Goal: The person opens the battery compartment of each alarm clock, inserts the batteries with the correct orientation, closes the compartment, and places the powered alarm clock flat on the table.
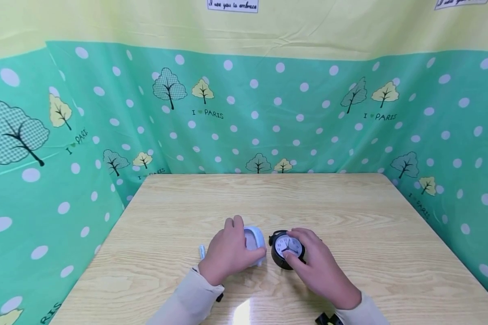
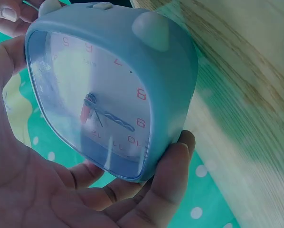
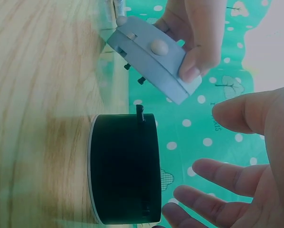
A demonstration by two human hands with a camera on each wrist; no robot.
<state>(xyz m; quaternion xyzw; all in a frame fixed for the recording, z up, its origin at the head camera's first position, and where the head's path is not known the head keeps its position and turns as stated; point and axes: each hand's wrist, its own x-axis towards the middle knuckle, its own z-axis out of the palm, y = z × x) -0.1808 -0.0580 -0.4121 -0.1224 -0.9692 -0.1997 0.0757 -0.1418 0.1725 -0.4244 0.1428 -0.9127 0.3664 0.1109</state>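
A light blue alarm clock (image 1: 260, 239) with a rounded square face is tilted in my left hand (image 1: 227, 253). My thumb and fingers grip its edges in the left wrist view, where the clock's dial (image 2: 104, 85) shows red numerals upside down. Just to the right, a round black alarm clock (image 1: 279, 258) lies face up on the table. Over it is my right hand (image 1: 314, 262), its thumb across the dial in the head view. Seen from the right wrist, the black clock's side (image 3: 125, 166) stands a little apart from my spread, loosely bent fingers.
The wooden table (image 1: 179, 198) carries both clocks near its middle. A thin light blue item (image 1: 202, 251) shows left of my left hand, mostly hidden. Small black parts (image 1: 328, 319) sit by the right sleeve. A green and yellow dotted cloth (image 1: 264, 113) hangs around the table.
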